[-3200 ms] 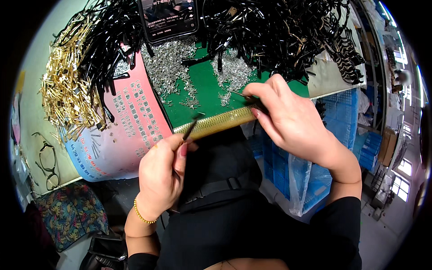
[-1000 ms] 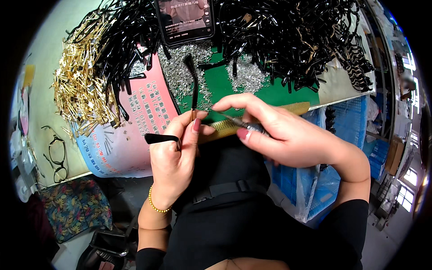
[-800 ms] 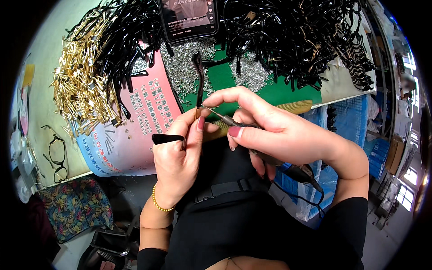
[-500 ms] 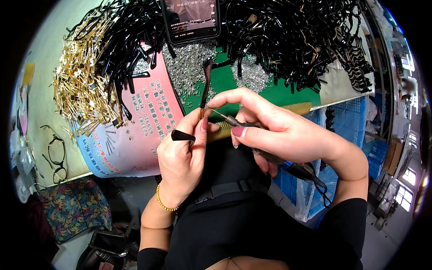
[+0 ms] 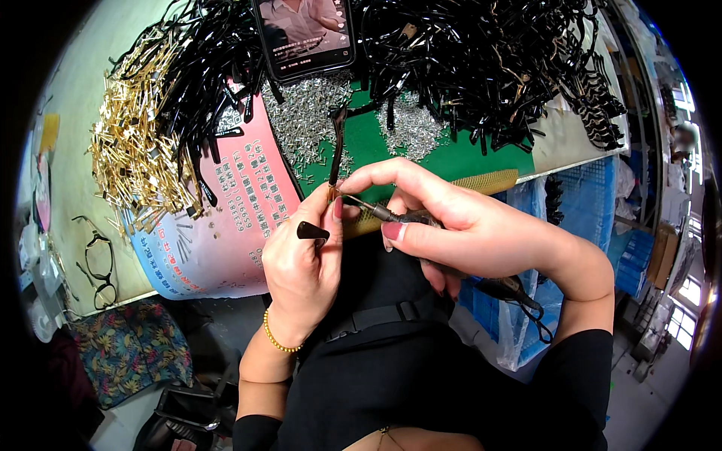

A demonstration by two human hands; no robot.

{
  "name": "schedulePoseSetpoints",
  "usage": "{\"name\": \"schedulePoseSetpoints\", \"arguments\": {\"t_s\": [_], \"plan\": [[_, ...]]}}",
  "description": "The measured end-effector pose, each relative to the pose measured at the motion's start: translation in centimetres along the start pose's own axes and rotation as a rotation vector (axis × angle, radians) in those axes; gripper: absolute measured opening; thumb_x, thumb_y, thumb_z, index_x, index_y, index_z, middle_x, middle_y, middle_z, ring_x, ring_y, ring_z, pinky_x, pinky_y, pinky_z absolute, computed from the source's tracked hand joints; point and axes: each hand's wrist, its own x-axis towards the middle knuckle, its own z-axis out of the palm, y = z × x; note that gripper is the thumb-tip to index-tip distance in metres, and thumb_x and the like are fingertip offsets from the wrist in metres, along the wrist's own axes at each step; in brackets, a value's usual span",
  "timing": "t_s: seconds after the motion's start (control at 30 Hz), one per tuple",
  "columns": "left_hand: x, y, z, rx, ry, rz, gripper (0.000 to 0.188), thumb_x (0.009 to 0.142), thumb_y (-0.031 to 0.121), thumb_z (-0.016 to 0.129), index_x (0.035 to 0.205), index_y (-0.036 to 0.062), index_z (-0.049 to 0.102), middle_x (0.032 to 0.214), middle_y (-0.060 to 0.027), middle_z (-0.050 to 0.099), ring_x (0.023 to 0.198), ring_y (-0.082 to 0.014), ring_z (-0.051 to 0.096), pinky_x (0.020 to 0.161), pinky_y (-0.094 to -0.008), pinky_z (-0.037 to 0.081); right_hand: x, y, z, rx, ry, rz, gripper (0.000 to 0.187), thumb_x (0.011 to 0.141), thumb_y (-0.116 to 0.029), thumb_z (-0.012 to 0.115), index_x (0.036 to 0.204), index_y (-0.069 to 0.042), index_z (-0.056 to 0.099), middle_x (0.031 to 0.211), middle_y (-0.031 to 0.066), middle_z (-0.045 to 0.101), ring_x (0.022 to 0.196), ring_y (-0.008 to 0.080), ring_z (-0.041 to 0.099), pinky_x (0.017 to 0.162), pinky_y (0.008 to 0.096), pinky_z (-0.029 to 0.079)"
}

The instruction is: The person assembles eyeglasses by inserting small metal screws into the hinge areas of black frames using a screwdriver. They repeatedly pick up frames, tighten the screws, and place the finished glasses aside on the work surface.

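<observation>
My left hand (image 5: 301, 259) is closed in front of me, thumb and finger pinching a slim dark eyeglass temple (image 5: 335, 146) that points away toward the table. A black curved tip (image 5: 308, 231), apparently from a second temple, sticks out between its lower fingers. My right hand (image 5: 466, 218) wraps round a dark electric screwdriver (image 5: 383, 213). The thin bit reaches left to the pinched end of the temple, where my right index fingertip also rests. Fingers hide the exact contact there, so whether a screw sits in it I cannot tell.
Behind my hands lie two heaps of tiny silver screws (image 5: 308, 113) on a green mat (image 5: 481, 154). Black temples (image 5: 481, 60) pile at the back, gold metal pieces (image 5: 135, 128) at left. A phone (image 5: 308, 45) stands among them; an eyeglass frame (image 5: 99, 259) lies far left.
The whole view has shifted a little. My right index fingertip and the screwdriver bit have come slightly nearer to me. Both grips stay the same; the phone's picture is different.
</observation>
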Motion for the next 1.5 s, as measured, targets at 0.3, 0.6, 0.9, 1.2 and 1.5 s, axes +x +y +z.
{"name": "schedulePoseSetpoints", "arguments": {"t_s": [0.3, 0.6, 0.9, 1.2, 1.5], "plan": [[-0.2, -0.1, 0.1, 0.073, 0.022, 0.06, 0.029, 0.096, 0.0, 0.065, 0.125, -0.0033, 0.065, 0.084, -0.0084, 0.074, 0.07, -0.0232, 0.07, 0.064, -0.0338, 0.054, 0.2, 0.1, 0.0, 0.079, 0.0, -0.006, 0.05, 0.105, -0.02, 0.046, 0.152, -0.012, 0.031, 0.091, 0.0045, 0.055, 0.057, 0.0113, 0.063, 0.049, 0.0263, 0.053], [0.2, -1.3, 0.1, 0.279, 0.063, 0.433, 0.037, 0.088, -0.005, 0.064, 0.125, -0.0099, 0.063, 0.081, -0.0106, 0.07, 0.06, -0.0229, 0.062, 0.055, -0.0346, 0.05, -0.1, 1.6, 0.0, 0.086, -0.049, -0.067, 0.056, 0.104, -0.018, 0.053, 0.146, -0.001, 0.02, 0.113, 0.0151, 0.058, 0.058, 0.0204, 0.062, 0.046, 0.035, 0.05], [0.2, -3.2, -4.4, -0.086, 0.464, -0.116, 0.028, 0.111, 0.016, 0.046, 0.129, -0.0018, 0.058, 0.081, -0.0023, 0.069, 0.059, 0.0007, 0.042, 0.054, -0.0163, 0.028, -5.2, -1.3, -6.0, -0.997, 1.095, -0.8, 0.027, 0.098, -0.024, 0.062, 0.106, 0.001, 0.061, 0.099, 0.0207, 0.063, 0.079, 0.0423, 0.066, 0.068, 0.0501, 0.055], [0.9, -5.2, -3.4, -0.321, 0.405, -0.056, 0.028, 0.111, 0.017, 0.047, 0.129, -0.0003, 0.059, 0.072, -0.0007, 0.064, 0.055, 0.001, 0.034, 0.053, -0.0177, 0.025, -8.2, -8.8, -18.7, -0.874, 1.762, -0.406, 0.041, 0.097, -0.036, 0.057, 0.098, 0.004, 0.068, 0.097, 0.0267, 0.072, 0.092, 0.0438, 0.07, 0.083, 0.05, 0.055], [0.5, -6.2, -4.3, -0.346, 0.431, 0.035, 0.029, 0.111, 0.014, 0.045, 0.134, 0.0009, 0.057, 0.078, 0.0002, 0.067, 0.054, 0.0019, 0.031, 0.05, -0.0171, 0.024, -7.5, -9.3, -21.1, -1.266, 1.818, -0.448, 0.037, 0.092, -0.035, 0.056, 0.101, -0.002, 0.07, 0.092, 0.0256, 0.071, 0.091, 0.0444, 0.069, 0.079, 0.0545, 0.054]]}}
